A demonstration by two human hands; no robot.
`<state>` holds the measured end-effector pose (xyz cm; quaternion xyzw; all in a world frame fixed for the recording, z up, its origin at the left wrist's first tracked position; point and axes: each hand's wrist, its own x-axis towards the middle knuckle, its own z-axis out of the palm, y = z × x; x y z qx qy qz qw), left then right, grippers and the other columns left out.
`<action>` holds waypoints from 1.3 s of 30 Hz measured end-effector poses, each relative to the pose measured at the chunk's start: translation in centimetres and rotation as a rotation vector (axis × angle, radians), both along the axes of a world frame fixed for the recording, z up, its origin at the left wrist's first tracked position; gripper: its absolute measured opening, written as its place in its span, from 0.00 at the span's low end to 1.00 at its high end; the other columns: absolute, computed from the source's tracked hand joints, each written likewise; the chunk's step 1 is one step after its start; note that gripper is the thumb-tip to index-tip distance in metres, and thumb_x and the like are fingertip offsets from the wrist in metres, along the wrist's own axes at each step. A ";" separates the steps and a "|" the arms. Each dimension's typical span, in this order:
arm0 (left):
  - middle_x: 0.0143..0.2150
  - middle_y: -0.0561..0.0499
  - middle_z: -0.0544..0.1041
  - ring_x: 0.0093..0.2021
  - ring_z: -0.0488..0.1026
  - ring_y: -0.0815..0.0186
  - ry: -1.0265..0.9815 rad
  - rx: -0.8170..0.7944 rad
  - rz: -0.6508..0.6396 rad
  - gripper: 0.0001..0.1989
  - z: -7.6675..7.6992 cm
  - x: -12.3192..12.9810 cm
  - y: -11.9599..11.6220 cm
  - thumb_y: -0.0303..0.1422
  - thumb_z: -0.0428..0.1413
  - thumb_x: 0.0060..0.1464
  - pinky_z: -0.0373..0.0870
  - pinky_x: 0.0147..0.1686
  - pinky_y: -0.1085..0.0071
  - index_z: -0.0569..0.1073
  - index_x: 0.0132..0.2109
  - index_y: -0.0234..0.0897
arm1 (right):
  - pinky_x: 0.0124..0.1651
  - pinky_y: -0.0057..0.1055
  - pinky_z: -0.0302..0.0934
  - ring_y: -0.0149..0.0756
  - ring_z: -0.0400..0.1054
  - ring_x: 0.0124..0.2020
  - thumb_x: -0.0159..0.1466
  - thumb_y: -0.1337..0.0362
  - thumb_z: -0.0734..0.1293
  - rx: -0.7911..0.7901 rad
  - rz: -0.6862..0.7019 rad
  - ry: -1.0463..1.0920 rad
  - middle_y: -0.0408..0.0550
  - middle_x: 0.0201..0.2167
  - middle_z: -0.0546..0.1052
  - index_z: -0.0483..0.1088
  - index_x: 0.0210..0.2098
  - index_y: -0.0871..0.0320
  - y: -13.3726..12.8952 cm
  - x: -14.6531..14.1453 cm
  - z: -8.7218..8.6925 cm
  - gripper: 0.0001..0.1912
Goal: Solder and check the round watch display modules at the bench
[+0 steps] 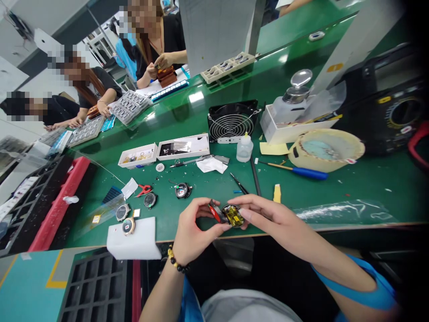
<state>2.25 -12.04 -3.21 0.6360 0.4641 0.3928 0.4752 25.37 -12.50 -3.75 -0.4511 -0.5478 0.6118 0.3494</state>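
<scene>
An opened round watch is between my hands near the table's front edge. My left hand (196, 226) is closed around its red-and-dark round part (216, 212), which stands tilted up on edge. Beside that part, the watch case (233, 215) faces up and shows yellow, shiny innards. My right hand (268, 217) grips the case's right rim, and my left thumb touches its lower edge. Whether a cable joins the two parts, I cannot tell. To the left lie a black watch body (182, 190), another dark one (150, 200) and a gold-rimmed one (128, 226) on a white foam block (144, 239).
Beyond my hands lie tweezers (239, 183), a white cloth (212, 164) and a blue-handled screwdriver (310, 173). A dropper bottle (245, 148), a fan (233, 121), parts trays (183, 146) and a round tub (326, 150) stand farther back. Other people work across the bench.
</scene>
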 end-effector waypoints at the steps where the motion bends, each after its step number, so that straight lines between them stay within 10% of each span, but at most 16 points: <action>1: 0.52 0.48 0.81 0.45 0.81 0.65 -0.002 0.000 -0.001 0.23 0.0 0.0 0.0 0.30 0.72 0.52 0.80 0.48 0.70 0.73 0.53 0.39 | 0.44 0.34 0.66 0.38 0.71 0.39 0.71 0.41 0.65 0.000 0.005 0.000 0.47 0.41 0.77 0.74 0.56 0.50 0.0 0.1 0.0 0.23; 39: 0.50 0.48 0.81 0.44 0.81 0.65 0.022 0.012 -0.011 0.23 0.2 0.0 -0.1 0.34 0.72 0.53 0.80 0.49 0.69 0.74 0.52 0.39 | 0.59 0.35 0.67 0.46 0.69 0.61 0.73 0.42 0.63 0.056 0.024 -0.062 0.45 0.58 0.77 0.74 0.58 0.45 -0.2 0.1 0.4 0.22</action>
